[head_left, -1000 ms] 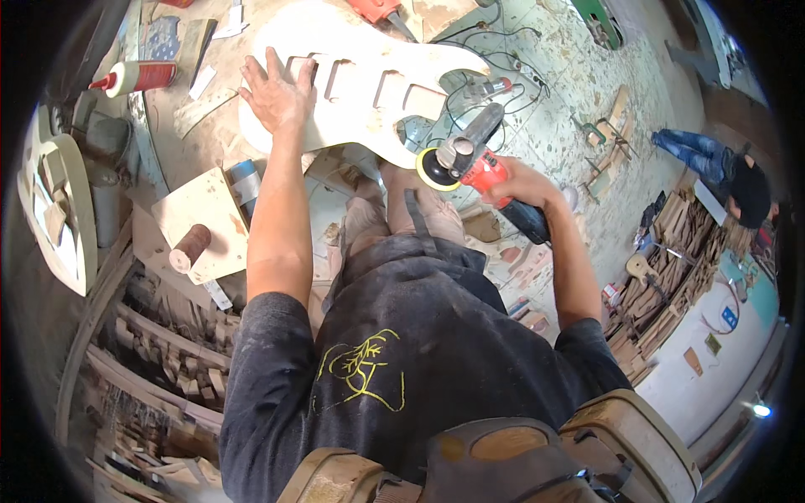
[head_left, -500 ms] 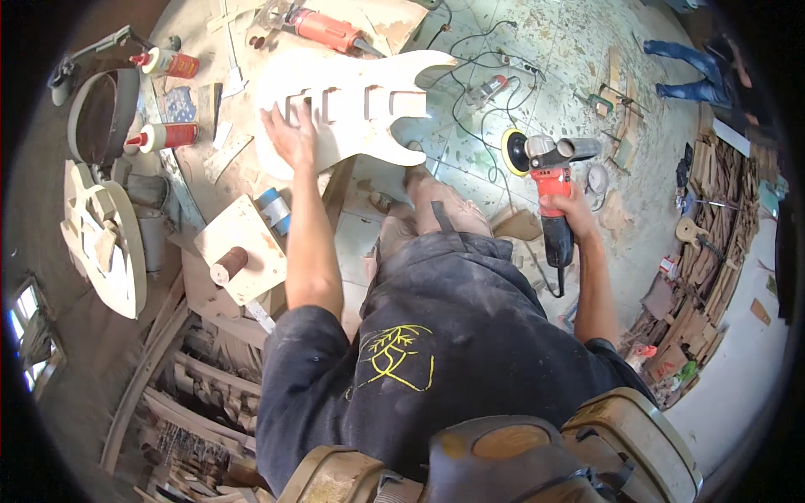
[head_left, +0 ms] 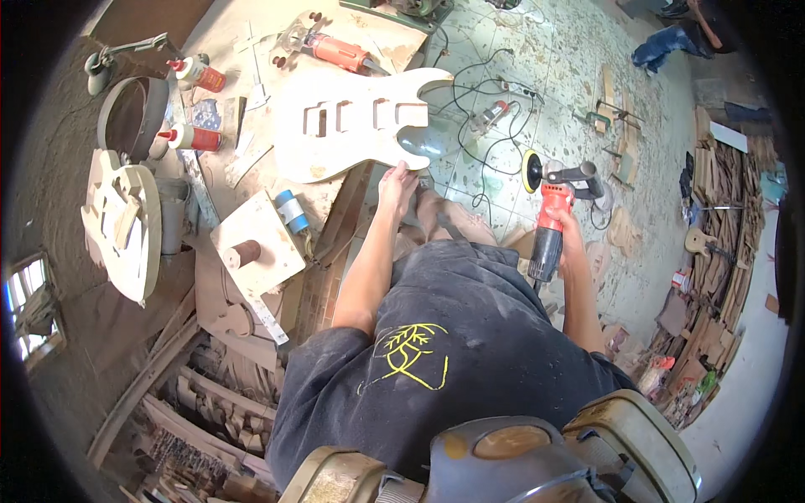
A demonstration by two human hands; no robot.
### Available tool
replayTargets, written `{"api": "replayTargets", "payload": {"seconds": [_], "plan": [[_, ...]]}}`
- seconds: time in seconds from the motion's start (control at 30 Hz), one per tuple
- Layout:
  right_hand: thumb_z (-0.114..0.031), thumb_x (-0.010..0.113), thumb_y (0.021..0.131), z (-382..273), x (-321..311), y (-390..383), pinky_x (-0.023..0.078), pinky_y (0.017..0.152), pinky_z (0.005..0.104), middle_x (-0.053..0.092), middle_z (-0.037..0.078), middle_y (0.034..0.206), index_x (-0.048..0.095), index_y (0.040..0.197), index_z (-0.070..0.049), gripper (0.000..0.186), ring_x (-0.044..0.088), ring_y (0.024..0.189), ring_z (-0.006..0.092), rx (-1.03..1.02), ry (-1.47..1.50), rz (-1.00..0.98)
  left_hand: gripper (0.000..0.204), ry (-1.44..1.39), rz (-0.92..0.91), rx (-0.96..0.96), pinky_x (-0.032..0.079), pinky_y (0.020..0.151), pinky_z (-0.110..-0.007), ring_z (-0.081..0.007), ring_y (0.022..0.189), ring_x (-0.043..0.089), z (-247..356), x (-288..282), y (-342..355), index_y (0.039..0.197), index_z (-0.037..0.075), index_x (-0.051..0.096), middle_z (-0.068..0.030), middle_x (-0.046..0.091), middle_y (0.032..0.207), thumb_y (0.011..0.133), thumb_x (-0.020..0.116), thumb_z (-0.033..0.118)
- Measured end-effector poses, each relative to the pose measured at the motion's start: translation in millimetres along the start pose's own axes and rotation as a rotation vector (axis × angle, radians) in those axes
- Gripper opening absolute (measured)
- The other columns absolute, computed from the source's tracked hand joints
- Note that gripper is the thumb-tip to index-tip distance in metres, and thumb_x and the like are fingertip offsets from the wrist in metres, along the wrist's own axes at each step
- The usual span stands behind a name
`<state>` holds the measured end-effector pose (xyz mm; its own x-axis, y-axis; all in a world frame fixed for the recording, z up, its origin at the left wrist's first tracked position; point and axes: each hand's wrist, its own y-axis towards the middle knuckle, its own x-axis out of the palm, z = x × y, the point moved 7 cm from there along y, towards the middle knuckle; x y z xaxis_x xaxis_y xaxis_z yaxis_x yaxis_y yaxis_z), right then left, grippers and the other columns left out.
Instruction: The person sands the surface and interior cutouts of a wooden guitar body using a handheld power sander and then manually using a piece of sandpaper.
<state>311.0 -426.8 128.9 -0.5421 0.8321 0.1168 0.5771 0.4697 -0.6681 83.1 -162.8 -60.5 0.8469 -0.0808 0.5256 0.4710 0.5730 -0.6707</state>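
Observation:
A pale wooden electric guitar body (head_left: 302, 126) with routed pickup cavities lies on the workbench. Its two horns point right, out past the bench edge. My left hand (head_left: 396, 189) is closed at the tip of the near horn, its fingers partly hidden by the wood. To the right, in the air over the tiled floor, my right hand (head_left: 567, 230) wraps round the body of a red and black angle sander (head_left: 555, 204). The sander's round pad (head_left: 531, 171) with a yellow rim faces left, apart from the guitar body.
On the bench are an orange power tool (head_left: 340, 52), two red-and-white glue bottles (head_left: 194, 137) and a blue roll (head_left: 292, 211). Another guitar body (head_left: 149, 222) stands at left. Cables (head_left: 474, 117) cross the floor. A person (head_left: 671, 42) is at far right; wood scraps (head_left: 717, 251) are stacked below.
My left hand has left the top of the guitar body and moved right and nearer to its near horn. The sander has dropped slightly, still in my right hand.

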Motion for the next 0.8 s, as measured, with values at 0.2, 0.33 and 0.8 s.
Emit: {"api": "replayTargets", "payload": {"seconds": [0.2, 0.33, 0.8], "plan": [[-0.017, 0.068, 0.082, 13.9, -35.8, 4.7, 0.057, 0.059, 0.0328, 0.062, 0.01, 0.081, 0.055, 0.104, -0.002, 0.029, 0.066, 0.066, 0.0217, -0.035, 0.051, -0.02, 0.041, -0.071, 0.114, 0.105, 0.048, 0.099, -0.048, -0.03, 0.107, 0.062, -8.3, -13.8, 11.1, 0.121, -0.006, 0.044, -0.0199, 0.061, 0.115, 0.1, 0.06, 0.025], [-0.023, 0.068, 0.083, 14.9, -57.1, 18.3, 0.058, 0.06, 0.0346, 0.063, 0.011, 0.081, 0.055, 0.105, -0.003, 0.032, 0.067, 0.067, 0.0243, 0.016, 0.061, -0.046, 0.038, -0.079, 0.228, 0.181, 0.051, 0.092, -0.048, -0.027, 0.096, 0.064, -3.0, -39.9, -5.2, 0.118, -0.004, 0.05, -0.016, 0.065, 0.104, 0.101, 0.058, 0.029], [-0.059, 0.042, 0.094, -52.3, -122.3, 82.6, 0.057, 0.063, 0.0433, 0.067, 0.014, 0.084, 0.059, 0.111, -0.005, 0.059, 0.067, 0.071, 0.0299, 0.065, 0.271, -0.28, 0.074, -0.31, 0.555, 0.263, 0.041, 0.106, -0.048, -0.0331, 0.123, 0.055, -65.6, -88.4, -69.2, 0.149, 0.002, 0.036, -0.0158, 0.055, 0.136, 0.099, 0.051, 0.055]]}}
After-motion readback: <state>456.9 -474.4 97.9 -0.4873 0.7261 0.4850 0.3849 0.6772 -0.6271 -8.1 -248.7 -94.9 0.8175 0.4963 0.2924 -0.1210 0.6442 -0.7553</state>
